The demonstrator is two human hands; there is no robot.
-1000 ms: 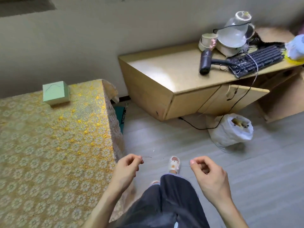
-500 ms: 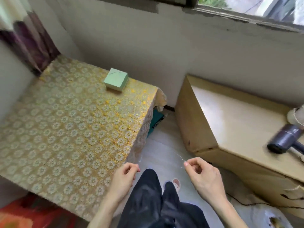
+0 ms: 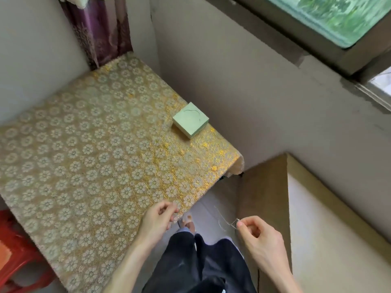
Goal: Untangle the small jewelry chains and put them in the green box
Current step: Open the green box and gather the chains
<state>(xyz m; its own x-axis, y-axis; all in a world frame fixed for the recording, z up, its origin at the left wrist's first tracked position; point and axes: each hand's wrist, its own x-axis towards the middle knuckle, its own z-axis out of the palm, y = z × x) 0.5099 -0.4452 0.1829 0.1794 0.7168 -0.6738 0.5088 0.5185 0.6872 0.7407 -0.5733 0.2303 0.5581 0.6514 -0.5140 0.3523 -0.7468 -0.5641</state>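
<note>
The closed green box (image 3: 190, 121) sits near the far right corner of the gold-flowered table (image 3: 95, 166), with a thin dark strand curled on its lid. My right hand (image 3: 260, 240) pinches a fine jewelry chain (image 3: 223, 220) between thumb and forefinger. The chain dangles to the left over the floor gap. My left hand (image 3: 158, 216) hovers at the table's near edge with thumb and fingers pinched together. The strand it holds is too fine to see clearly. Both hands are well short of the box.
A wooden desk (image 3: 330, 218) stands close on the right, its side panel next to my right hand. A red plastic stool (image 3: 17, 250) is at the lower left. The wall, a curtain and a window lie beyond. My legs and one foot fill the gap between table and desk.
The view has swung left, so the table and green box moved toward the centre and the desk's clutter left the frame. My hands stay apart, still pinching, now by the table edge.
</note>
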